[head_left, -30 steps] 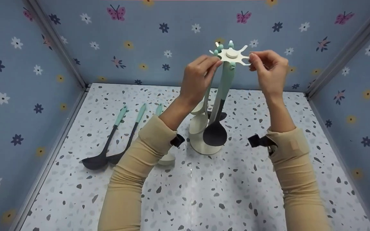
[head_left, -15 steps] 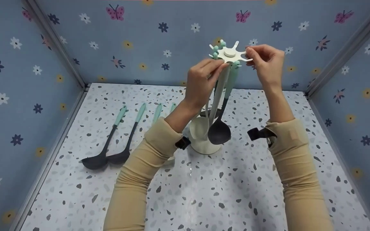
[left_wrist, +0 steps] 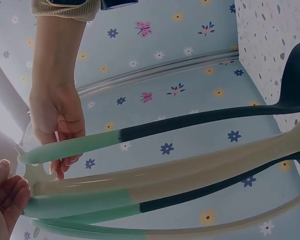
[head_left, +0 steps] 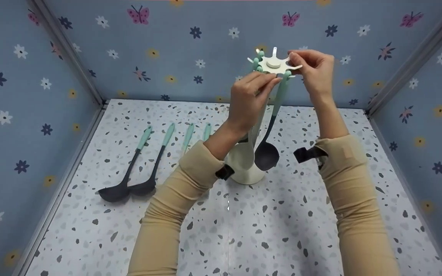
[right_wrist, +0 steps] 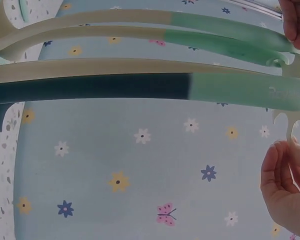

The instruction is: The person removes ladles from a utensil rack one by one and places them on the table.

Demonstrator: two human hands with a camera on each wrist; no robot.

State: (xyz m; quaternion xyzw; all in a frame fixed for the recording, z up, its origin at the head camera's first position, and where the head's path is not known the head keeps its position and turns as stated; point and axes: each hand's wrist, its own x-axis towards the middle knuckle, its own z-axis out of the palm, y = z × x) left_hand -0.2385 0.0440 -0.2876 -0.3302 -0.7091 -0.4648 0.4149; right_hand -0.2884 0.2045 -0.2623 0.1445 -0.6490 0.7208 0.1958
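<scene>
A white utensil stand with a star-shaped top rises from a round base. My left hand pinches the top at its front edge, and my right hand pinches a prong on the right side. From the front-right prong hangs a dark ladle with a mint handle. A cream utensil with a broad head hangs closer to the left hand, partly covered by that wrist. Seen from the left wrist, further mint handles hang around the cream pole.
On the speckled table, a dark ladle and a second dark utensil lie to the left. Two more mint handles show beside them, their lower parts behind the left sleeve. A blue flowered wall stands behind.
The stand's top has turned, carrying the hanging dark ladle rightward and the cream utensil forward. My left hand has shifted right; my right hand has moved slightly left and up.
</scene>
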